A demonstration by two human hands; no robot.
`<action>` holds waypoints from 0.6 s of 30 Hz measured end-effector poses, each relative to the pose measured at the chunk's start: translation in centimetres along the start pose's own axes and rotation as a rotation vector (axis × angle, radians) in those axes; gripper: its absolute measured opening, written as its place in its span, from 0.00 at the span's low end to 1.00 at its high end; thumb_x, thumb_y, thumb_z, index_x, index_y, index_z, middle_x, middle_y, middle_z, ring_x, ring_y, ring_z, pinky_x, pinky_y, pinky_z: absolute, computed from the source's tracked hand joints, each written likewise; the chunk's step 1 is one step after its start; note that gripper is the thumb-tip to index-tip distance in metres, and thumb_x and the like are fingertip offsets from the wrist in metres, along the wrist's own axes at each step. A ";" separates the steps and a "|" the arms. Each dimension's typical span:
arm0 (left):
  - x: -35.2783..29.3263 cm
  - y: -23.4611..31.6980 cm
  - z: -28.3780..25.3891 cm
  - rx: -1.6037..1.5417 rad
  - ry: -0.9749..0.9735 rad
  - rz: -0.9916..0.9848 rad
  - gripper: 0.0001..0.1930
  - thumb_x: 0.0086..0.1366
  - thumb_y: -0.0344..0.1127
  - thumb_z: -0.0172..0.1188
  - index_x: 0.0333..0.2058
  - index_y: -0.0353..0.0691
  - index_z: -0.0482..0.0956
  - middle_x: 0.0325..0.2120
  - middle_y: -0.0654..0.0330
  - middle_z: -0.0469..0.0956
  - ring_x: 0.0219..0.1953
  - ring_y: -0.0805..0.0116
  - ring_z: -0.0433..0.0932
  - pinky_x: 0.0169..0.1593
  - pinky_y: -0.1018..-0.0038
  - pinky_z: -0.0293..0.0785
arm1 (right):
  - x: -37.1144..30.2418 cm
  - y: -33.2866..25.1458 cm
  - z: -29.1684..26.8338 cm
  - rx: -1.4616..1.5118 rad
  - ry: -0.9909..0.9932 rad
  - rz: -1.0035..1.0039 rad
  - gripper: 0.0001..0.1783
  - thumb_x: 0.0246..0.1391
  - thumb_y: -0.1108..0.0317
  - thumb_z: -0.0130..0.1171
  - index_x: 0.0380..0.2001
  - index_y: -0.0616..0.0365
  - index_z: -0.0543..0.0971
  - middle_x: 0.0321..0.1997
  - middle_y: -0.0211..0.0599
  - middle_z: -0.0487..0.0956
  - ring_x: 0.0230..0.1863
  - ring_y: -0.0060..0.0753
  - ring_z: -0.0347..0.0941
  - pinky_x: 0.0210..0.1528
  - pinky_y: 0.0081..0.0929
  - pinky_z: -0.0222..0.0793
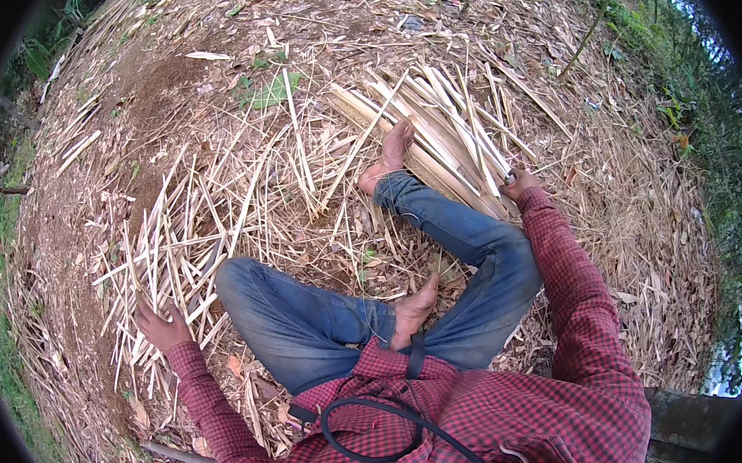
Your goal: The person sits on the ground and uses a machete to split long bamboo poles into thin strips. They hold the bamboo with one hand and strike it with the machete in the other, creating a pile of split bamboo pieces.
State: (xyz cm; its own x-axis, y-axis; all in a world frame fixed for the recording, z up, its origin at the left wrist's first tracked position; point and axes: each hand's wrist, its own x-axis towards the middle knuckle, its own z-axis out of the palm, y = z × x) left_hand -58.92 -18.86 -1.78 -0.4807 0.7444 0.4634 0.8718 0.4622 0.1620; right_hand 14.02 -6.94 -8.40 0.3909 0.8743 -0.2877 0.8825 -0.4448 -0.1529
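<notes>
My left hand [162, 325] is at the near edge of a loose pile of thin, pale split bamboo strips [179, 253]. Its thumb and fingers are apart, with no strip clearly gripped. Over on the right, my right hand [520, 184] is closed around the near end of a pale bamboo strip [488, 156]. That strip lies along a stack of wider split bamboo slats [442, 136], fanned out away from me. My bare foot [390, 157] rests against the left side of this stack. The fingertips of my right hand are partly hidden.
I sit on ground covered with dry leaves and shavings, legs bent in blue trousers [308, 313]. More thin strips [300, 142] lie scattered ahead. A grey, curved blade-like thing [178, 454] lies near my left forearm. A black cable [374, 401] loops over my shirt.
</notes>
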 end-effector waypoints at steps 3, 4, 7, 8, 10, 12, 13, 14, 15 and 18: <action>-4.0 5.4 2.4 -0.220 -0.197 0.166 0.31 0.58 0.46 0.54 0.60 0.49 0.57 0.53 0.46 0.61 0.57 0.47 0.59 0.58 0.55 0.59 | 0.3 3.1 2.5 0.099 -0.003 0.039 0.33 0.36 0.46 0.65 0.44 0.55 0.75 0.41 0.48 0.78 0.44 0.45 0.74 0.49 0.35 0.69; -5.5 7.2 2.5 -0.335 -0.276 0.188 0.31 0.58 0.46 0.53 0.60 0.48 0.58 0.53 0.46 0.61 0.58 0.47 0.58 0.58 0.54 0.57 | -0.1 2.4 2.4 0.127 -0.043 0.099 0.34 0.35 0.46 0.66 0.44 0.54 0.75 0.40 0.48 0.78 0.43 0.45 0.75 0.48 0.35 0.69; -9.7 10.8 4.2 -0.027 -0.302 0.321 0.29 0.59 0.47 0.52 0.58 0.46 0.60 0.54 0.47 0.61 0.59 0.48 0.56 0.60 0.54 0.53 | 1.0 3.1 4.2 0.099 0.037 0.062 0.30 0.33 0.50 0.69 0.37 0.59 0.76 0.32 0.41 0.79 0.35 0.38 0.76 0.41 0.32 0.71; -9.6 10.8 4.2 -0.071 -0.315 0.306 0.29 0.58 0.47 0.52 0.58 0.46 0.60 0.55 0.48 0.61 0.60 0.48 0.55 0.60 0.54 0.52 | 1.3 2.9 4.9 0.168 0.032 0.063 0.30 0.33 0.50 0.69 0.37 0.60 0.76 0.30 0.39 0.79 0.35 0.36 0.76 0.40 0.31 0.71; -9.3 10.5 4.3 -0.158 -0.340 0.272 0.29 0.58 0.46 0.52 0.57 0.45 0.61 0.55 0.49 0.60 0.60 0.48 0.54 0.61 0.54 0.50 | 1.8 2.9 5.8 0.304 0.023 0.059 0.29 0.32 0.52 0.70 0.36 0.61 0.76 0.28 0.37 0.79 0.33 0.32 0.76 0.38 0.29 0.71; -9.2 10.3 4.5 -0.130 -0.335 0.300 0.27 0.58 0.45 0.53 0.56 0.44 0.63 0.56 0.51 0.59 0.61 0.48 0.53 0.61 0.53 0.50 | 1.6 2.2 5.9 0.495 -0.064 0.050 0.27 0.32 0.59 0.72 0.36 0.62 0.75 0.29 0.37 0.78 0.29 0.30 0.76 0.31 0.29 0.73; -9.1 10.5 4.3 -0.117 -0.341 0.298 0.27 0.57 0.45 0.53 0.55 0.44 0.64 0.57 0.51 0.59 0.61 0.48 0.53 0.61 0.53 0.50 | 1.2 1.3 5.4 0.599 -0.150 0.100 0.28 0.32 0.61 0.73 0.37 0.62 0.75 0.30 0.39 0.79 0.29 0.31 0.76 0.30 0.29 0.73; -9.2 10.9 4.3 -0.115 -0.347 0.293 0.26 0.57 0.45 0.52 0.55 0.44 0.64 0.57 0.51 0.59 0.61 0.48 0.53 0.61 0.53 0.50 | 1.3 1.1 4.7 0.696 -0.230 0.149 0.28 0.31 0.62 0.74 0.38 0.61 0.74 0.32 0.41 0.79 0.29 0.31 0.77 0.29 0.29 0.74; -9.2 11.1 4.2 -0.090 -0.345 0.279 0.25 0.57 0.44 0.53 0.54 0.45 0.65 0.57 0.53 0.59 0.61 0.48 0.52 0.61 0.52 0.49 | 1.6 0.9 5.1 0.734 -0.250 0.125 0.26 0.32 0.65 0.73 0.37 0.60 0.74 0.29 0.38 0.79 0.24 0.28 0.76 0.22 0.26 0.72; -9.4 11.0 4.4 -0.068 -0.328 0.291 0.25 0.57 0.44 0.53 0.53 0.45 0.66 0.57 0.53 0.59 0.61 0.48 0.52 0.61 0.52 0.49 | 1.9 1.1 5.7 0.693 -0.185 0.175 0.24 0.32 0.66 0.72 0.34 0.62 0.74 0.26 0.39 0.79 0.22 0.28 0.76 0.23 0.27 0.73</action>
State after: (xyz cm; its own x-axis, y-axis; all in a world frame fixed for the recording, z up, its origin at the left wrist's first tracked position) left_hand -45.26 -18.65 -8.22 -0.2089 0.9575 0.1990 0.9742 0.1860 0.1278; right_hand 14.20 -6.86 -14.49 0.4063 0.7598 -0.5075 0.4196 -0.6486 -0.6351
